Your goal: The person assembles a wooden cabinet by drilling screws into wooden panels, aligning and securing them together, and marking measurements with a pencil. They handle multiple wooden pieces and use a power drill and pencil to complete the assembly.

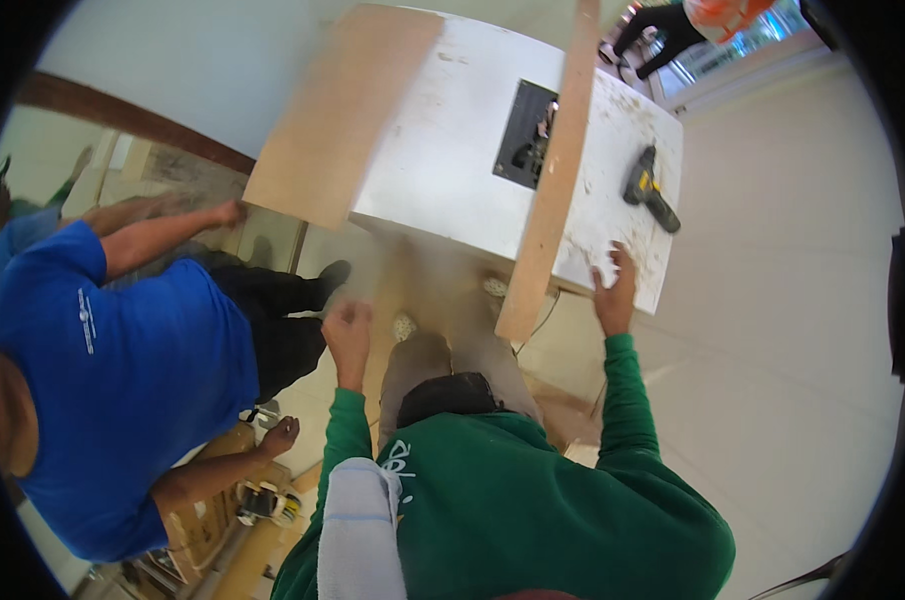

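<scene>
My right hand [616, 288] is at the front right edge of the white-topped table [448, 185], fingers apart and nothing in it. Close by on the tabletop lies a black and yellow cordless drill [650, 190]. My left hand [348, 335] hangs in front of the table with its fingers curled in; whatever it may hold is hidden. Between my hands a long, narrow wooden strip [553, 215] runs across the table and juts past its front edge. It partly covers a black plate [518, 135] set into the top. A flat brown board [348, 115] overhangs the table's left side.
A co-worker in a blue shirt [143, 370] stands close on my left, one hand [231, 213] by the board's corner. Behind that person's other arm, a power tool [263, 503] sits among wooden pieces. Someone in orange [723, 15] is near the far-right doorway. Sawdust speckles the tabletop.
</scene>
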Tool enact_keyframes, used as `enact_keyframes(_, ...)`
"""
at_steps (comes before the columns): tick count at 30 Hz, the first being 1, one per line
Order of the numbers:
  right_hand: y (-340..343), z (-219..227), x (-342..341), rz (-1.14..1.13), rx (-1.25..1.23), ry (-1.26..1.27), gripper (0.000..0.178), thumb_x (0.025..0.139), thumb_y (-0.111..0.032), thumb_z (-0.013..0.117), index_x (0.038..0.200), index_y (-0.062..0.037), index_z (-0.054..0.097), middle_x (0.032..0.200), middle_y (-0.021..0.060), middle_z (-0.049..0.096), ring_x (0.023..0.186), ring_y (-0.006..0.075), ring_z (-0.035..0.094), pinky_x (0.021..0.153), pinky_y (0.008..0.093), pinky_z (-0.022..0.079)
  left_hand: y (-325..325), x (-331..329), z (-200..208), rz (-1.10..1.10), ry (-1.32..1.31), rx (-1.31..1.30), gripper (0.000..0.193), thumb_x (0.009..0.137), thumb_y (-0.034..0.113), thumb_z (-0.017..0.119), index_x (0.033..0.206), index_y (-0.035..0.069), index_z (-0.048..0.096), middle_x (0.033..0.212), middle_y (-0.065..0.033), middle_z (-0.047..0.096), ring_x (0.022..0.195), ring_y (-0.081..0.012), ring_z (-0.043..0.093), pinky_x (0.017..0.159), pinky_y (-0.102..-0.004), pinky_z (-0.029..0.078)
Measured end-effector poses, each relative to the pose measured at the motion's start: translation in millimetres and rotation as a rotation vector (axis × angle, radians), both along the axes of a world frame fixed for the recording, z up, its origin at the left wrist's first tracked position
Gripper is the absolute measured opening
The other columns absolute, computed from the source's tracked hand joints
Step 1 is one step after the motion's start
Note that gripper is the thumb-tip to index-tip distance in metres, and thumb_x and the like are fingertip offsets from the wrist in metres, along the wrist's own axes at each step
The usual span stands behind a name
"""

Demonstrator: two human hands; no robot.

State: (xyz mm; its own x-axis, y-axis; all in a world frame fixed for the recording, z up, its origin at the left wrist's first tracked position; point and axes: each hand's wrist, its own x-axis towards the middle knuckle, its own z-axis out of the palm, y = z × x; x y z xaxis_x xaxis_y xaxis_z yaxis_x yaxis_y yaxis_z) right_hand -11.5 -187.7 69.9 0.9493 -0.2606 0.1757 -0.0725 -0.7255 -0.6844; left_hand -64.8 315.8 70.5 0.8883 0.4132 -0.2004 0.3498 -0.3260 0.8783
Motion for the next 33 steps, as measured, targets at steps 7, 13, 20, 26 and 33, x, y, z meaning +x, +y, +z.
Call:
enact_keyframes(7,153.0,40.6,-59.7,0.041,0.224,0.106,0.052,0.098,-0.005,0.075,0.149,-0.0056,0.064,0.129,0.018,0.07,0.114,0.0349,0.07,0.102,0.0459,0.057,53.7,93.7,20.9,-0.08,-0.177,0.129,0.033,0.102,0.009,0.078,0.134,0.002,0.074,0.123,-0.0121,0.079,0.115,-0.0239,0.075,0.1,-0.0382,0.059)
enact_keyframes(13,238.5,65.9,-0.7,0.275,0.545,0.239,0.046,0.101,-0.011,0.076,0.146,-0.0082,0.066,0.122,0.0162,0.074,0.113,0.0369,0.071,0.1,0.049,0.057,152.1,252.3,15.6,-0.048,-0.285,0.184,0.048,0.104,0.016,0.082,0.145,-0.004,0.066,0.143,-0.0166,0.073,0.134,-0.0287,0.068,0.116,-0.0427,0.051)
enact_keyframes(20,61.4,12.5,91.3,-0.211,-0.007,-0.093,0.048,0.092,-0.003,0.077,0.14,-0.0063,0.069,0.129,0.0183,0.073,0.124,0.041,0.066,0.11,0.052,0.053,230.2,396.6,-9.5,0.062,0.056,0.231,0.092,0.105,0.054,0.08,0.164,-0.009,0.05,0.17,-0.0254,0.051,0.152,-0.0349,0.055,0.125,-0.0453,0.046)
enact_keyframes(26,-161.9,-32.3,158.9,-0.291,-0.658,0.118,0.088,0.082,-0.008,0.088,0.162,-0.0175,0.054,0.152,0.0131,0.064,0.141,0.0377,0.059,0.12,0.0541,0.047,248.4,447.5,-29.5,-0.222,0.61,0.123,0.095,0.106,0.068,0.071,0.164,-0.006,0.054,0.16,-0.0165,0.065,0.139,-0.029,0.067,0.117,-0.0439,0.053)
enact_keyframes(33,-189.3,-50.9,176.7,-0.265,-0.619,0.679,0.084,0.08,-0.033,0.094,0.156,-0.0204,0.059,0.144,0.0158,0.069,0.138,0.0363,0.064,0.114,0.0573,0.051,230.6,449.4,-43.1,-0.345,0.426,-0.147,0.08,0.113,0.061,0.063,0.162,-0.003,0.057,0.157,-0.0147,0.068,0.136,-0.0271,0.068,0.115,-0.0424,0.054)
